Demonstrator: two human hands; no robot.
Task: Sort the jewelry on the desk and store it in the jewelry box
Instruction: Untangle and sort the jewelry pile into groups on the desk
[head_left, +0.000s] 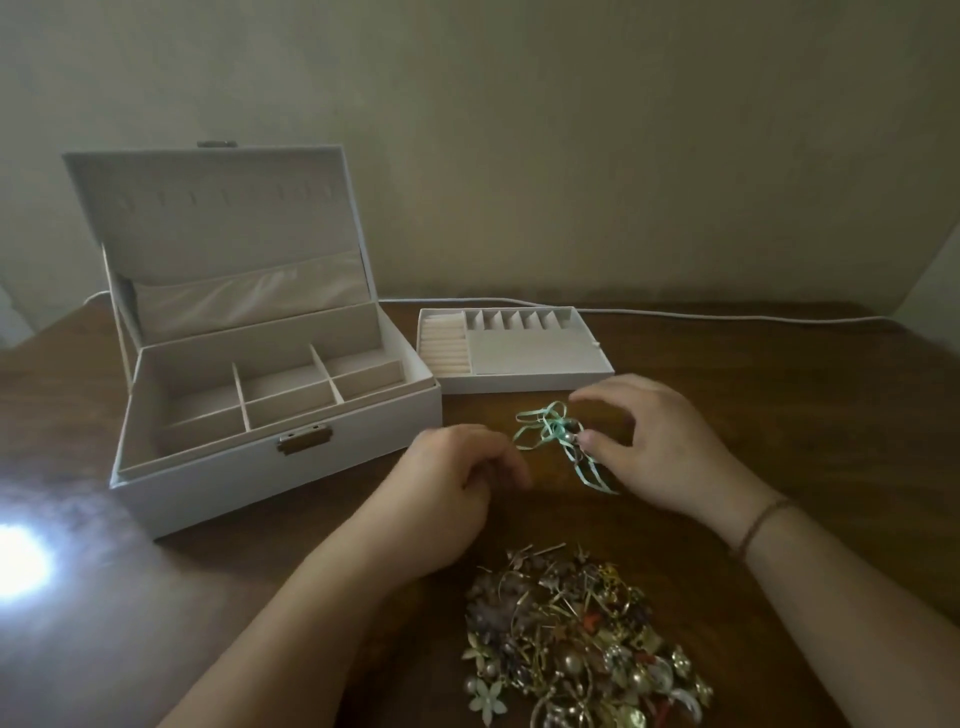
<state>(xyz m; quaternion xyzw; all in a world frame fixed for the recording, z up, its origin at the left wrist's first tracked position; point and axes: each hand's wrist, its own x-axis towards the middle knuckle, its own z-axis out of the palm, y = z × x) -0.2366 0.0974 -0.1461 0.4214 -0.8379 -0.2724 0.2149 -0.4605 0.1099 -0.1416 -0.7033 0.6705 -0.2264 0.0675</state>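
While the box (270, 415) stands open at the desk's (779, 415) left, its tray (511, 348) out beside it, a teal ribbon piece (558, 441) sits between the hands, tails trailing toward the near right. Right hand (654, 447) is half open, thumb and forefinger pinching the ribbon's knot. Left hand (452, 483) is loosely curled; whether it holds anything is unclear. Tangled jewelry (582, 639) lies nearest the person.

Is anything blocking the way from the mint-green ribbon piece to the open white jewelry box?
Nothing visible: the mint-green ribbon piece lies at the right hand, with bare brown desk between it and the open white jewelry box.
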